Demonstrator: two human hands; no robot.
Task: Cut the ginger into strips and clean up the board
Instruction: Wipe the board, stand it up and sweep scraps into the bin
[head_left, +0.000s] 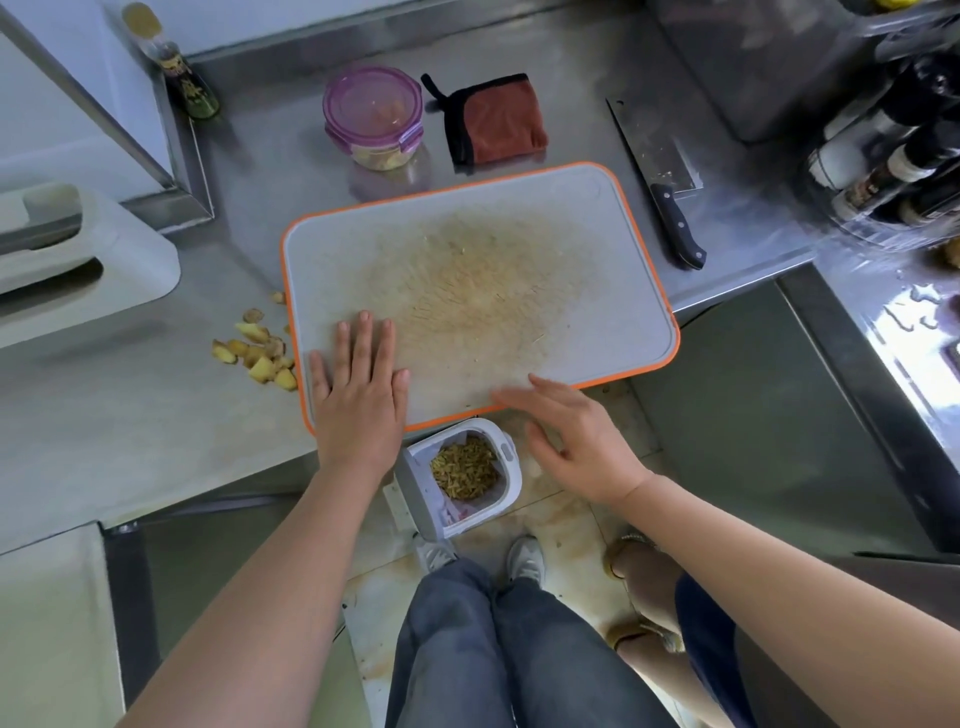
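A grey cutting board (597, 249) with an orange rim lies on the steel counter, its near edge hanging over the counter's front. Its middle is stained yellow-brown with a few tiny ginger bits. My left hand (361, 389) presses flat on the board's near left corner, fingers straight. My right hand (576, 441) is blurred at the board's near edge, fingers relaxed and holding nothing. Below that edge stands a small white bin (460, 483) on the floor, filled with ginger strips (465, 467). A cleaver (660, 176) with a black handle lies right of the board.
Ginger peel pieces (257, 351) lie on the counter left of the board. Behind the board sit a purple-lidded container (373, 122) and a folded red-brown cloth (493, 122). Bottles (893, 156) stand at the right, one bottle (179, 67) at back left. Another person's feet (631, 566) are nearby.
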